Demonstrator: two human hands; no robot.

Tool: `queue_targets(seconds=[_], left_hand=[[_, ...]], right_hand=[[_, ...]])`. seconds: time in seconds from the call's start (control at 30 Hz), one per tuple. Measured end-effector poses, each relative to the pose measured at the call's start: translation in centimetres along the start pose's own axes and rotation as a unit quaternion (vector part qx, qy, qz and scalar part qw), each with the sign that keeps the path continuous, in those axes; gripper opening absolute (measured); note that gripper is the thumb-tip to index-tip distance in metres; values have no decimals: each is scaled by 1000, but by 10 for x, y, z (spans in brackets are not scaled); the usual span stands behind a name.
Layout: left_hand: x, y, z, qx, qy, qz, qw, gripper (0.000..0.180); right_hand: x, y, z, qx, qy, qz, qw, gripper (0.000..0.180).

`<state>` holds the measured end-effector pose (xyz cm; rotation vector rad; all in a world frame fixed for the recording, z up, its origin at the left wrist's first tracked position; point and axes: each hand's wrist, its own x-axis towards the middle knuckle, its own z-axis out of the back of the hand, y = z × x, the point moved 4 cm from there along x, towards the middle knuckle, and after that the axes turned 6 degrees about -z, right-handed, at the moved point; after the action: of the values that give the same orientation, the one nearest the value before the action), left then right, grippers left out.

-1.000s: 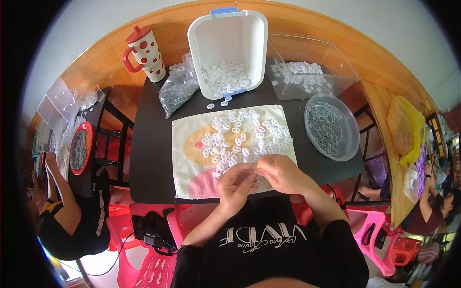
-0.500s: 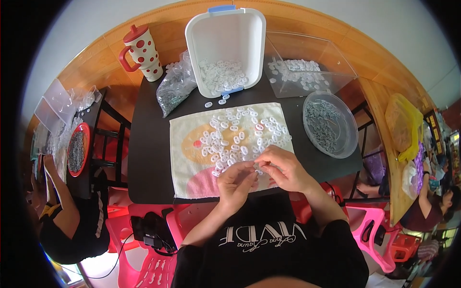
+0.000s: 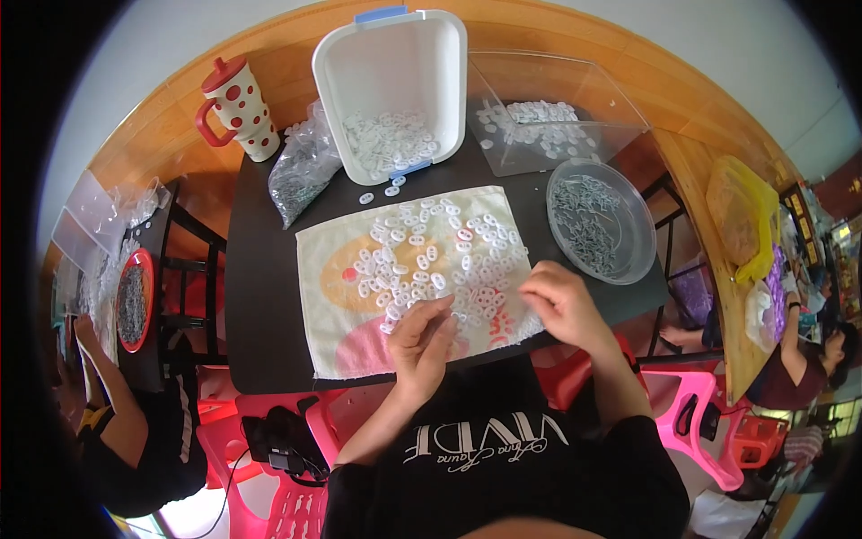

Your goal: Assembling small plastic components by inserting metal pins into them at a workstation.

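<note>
Small white oval plastic pieces with two holes each (image 3: 422, 260) lie scattered over a cream towel (image 3: 314, 278) with orange and pink patterns. At the towel's near edge is my left hand (image 3: 420, 341), its fingers curled toward the thumb beside the nearest ovals. Whatever it pinches is too small to make out. My right hand (image 3: 566, 305) is over the towel's right edge, fingers bent and drawn together; anything between its fingertips is hidden. Just beyond it, a round clear tray (image 3: 645, 241) contains many small grey screws (image 3: 584, 220).
A white bin (image 3: 391, 81) with white pieces stands tilted at the back, beside a bag of grey screws (image 3: 305, 171) and a dotted tumbler (image 3: 242, 112). Back right, a clear box (image 3: 557, 85) has white discs. Another person (image 3: 117, 413) works at left near a red tray (image 3: 135, 301).
My hands were together above the towel's near edge; now they are apart. The right hand has moved right toward the screw tray, while the left stays near the ovals. The whole view has shifted slightly.
</note>
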<state>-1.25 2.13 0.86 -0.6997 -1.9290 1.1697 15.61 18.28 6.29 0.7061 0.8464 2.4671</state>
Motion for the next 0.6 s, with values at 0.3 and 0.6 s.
queue_targets(seconds=[0.3, 0.6], left_hand=[[1, -2, -5, 27, 9, 4, 1000, 29], [3, -4, -6, 37, 27, -5, 999, 31]], right_hand=[[4, 15, -29, -139, -2, 51, 989, 19], [-7, 4, -36, 334, -20, -149, 931, 11]])
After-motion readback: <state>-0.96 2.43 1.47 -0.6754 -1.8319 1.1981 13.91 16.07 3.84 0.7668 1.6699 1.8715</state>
